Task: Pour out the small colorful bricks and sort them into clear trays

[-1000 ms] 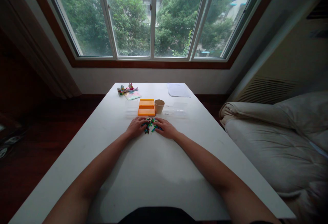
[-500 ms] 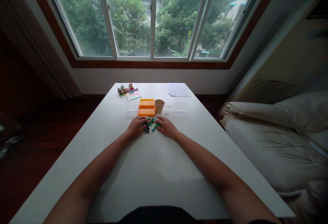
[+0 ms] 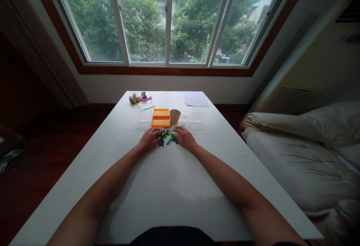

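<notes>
Small green, blue and dark pieces (image 3: 168, 134) lie in a loose pile on the white table (image 3: 168, 186). At the pile's left edge rests my left hand (image 3: 150, 139), its fingers apart and touching the pieces. My right hand (image 3: 185, 138) lies at the right edge, fingers spread beside the pieces. Just behind the pile stand an orange tray (image 3: 161, 117) with compartments and a brown paper cup (image 3: 174, 116), which are side by side.
Clear plastic boxes (image 3: 197, 120) lie right of the cup, another left of the tray. Small colourful figures (image 3: 137, 98) and a patterned card (image 3: 146, 105) are at the back left, white paper (image 3: 195, 98) at the back right. A sofa (image 3: 298, 156) stands right of the table.
My right hand has shifted slightly to the right, and more of the pieces on that side show. My left hand has hardly moved.
</notes>
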### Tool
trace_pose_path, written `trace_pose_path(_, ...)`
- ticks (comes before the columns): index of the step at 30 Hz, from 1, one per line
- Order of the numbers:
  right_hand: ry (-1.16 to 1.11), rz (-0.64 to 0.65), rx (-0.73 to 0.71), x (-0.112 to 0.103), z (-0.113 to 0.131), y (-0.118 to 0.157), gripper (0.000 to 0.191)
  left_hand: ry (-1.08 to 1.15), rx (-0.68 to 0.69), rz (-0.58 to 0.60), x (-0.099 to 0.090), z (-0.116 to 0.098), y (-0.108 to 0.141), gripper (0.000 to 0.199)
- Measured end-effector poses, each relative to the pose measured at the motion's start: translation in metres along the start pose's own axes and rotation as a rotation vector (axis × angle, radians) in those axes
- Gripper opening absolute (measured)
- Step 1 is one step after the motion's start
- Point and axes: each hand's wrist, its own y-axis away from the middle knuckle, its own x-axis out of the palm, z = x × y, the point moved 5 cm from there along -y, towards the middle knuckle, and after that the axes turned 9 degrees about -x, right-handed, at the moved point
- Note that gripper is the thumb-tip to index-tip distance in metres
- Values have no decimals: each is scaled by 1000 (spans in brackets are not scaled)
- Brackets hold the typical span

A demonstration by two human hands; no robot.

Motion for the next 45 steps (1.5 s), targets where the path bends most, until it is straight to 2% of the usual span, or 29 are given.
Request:
trace_pose_path(3, -16, 73, -55, 3, 3, 0, 39, -27, 22, 23, -1, -5, 2, 42)
trace_pose_path(9, -25, 237, -160, 11, 5, 1, 72, -141, 50, 68, 3, -13, 8, 71)
trace_pose_path(12, 10, 293, -168, 15, 4, 3, 79, -171, 4, 55, 9, -12, 8, 68)
trace_pose_path(19, 88, 334, -145, 21, 3, 5, 62, -148, 22, 50, 17, -12, 5, 55)
trace_pose_path(26, 58, 247, -79, 15, -1, 4, 56, -100, 110, 121, 21, -15, 9, 67)
trace_pose_path(31, 22, 180, -50, 12, -3, 2, 53, -133, 33, 169, 36, -17, 12, 82)
trace_pose_path(34, 3, 134, -33, 8, -4, 1, 50, -150, 1, 143, 40, -19, 9, 75)
trace_pose_path(37, -24, 137, -76, 4, -1, 0, 51, -151, 3, 103, 38, -21, 4, 67)
trace_pose_path(42, -61, 243, -231, 3, 8, 1, 61, -134, 24, 85, 37, -17, 2, 62)
trace_pose_path(45, -36, 265, -233, 6, 8, 2, 59, -131, 24, 104, 35, -11, 3, 64)
